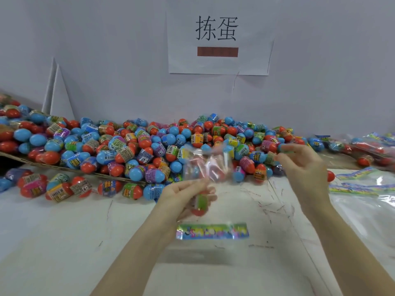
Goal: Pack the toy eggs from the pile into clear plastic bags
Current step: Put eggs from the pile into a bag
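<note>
Left hand (181,195) gripping a crinkled clear plastic bag (206,165) with a red-and-green toy egg (201,205) inside. Right hand (303,165) pinching a blue-capped toy egg (283,148). Beyond both hands, a wide pile of red and blue plastic eggs (128,144).

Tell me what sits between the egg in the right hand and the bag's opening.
Nothing visible does. The right hand pinches a toy egg just right of the clear plastic bag, which the left hand holds; only open air separates them.

Packing workshop: bulk toy eggs (136,146) heaped, wall sign (218,35).
</note>
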